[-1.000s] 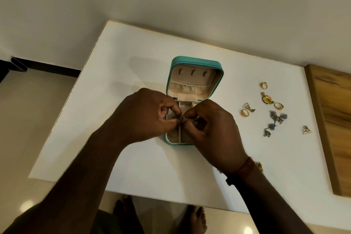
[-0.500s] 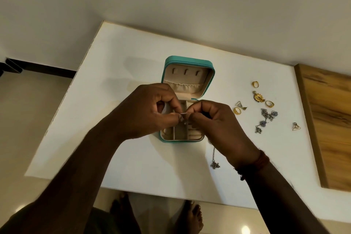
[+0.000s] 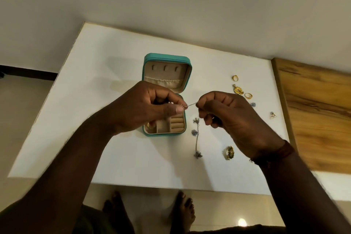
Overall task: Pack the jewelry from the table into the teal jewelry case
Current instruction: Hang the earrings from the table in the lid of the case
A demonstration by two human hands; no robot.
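A thin chain (image 3: 197,139) with small charms (image 3: 194,132) is pinched at one end between the thumb and forefinger of the left hand (image 3: 146,109). It is pinched again a little further along by the fingertips of the right hand (image 3: 229,118). A short stretch is drawn taut between the two hands. The rest drops from under the right hand's fingers and ends level with that wrist; whether it rests on the table (image 3: 114,62) cannot be told.

The chain is judged light, limp and quick to knot, and its fine links would slip easily. It is best held at the ends, as it is here, or gathered into a loose coil before it is lowered. The charms are likely to snag.

The open case (image 3: 167,56) lies under the left hand, its lid beyond the knuckles. Much of its tray is covered by that hand. A gold ring (image 3: 150,125) and the ring rolls (image 3: 177,124) are seen below the thumb. The dangling charms hang just beside the case's wall and could catch its rim. A gold ornament (image 3: 229,152) lies near the right wrist. Two rings (image 3: 235,78) and a pendant (image 3: 237,89) lie beyond the right knuckles, and an earring (image 3: 273,115) lies further out toward a wood panel (image 3: 313,112).
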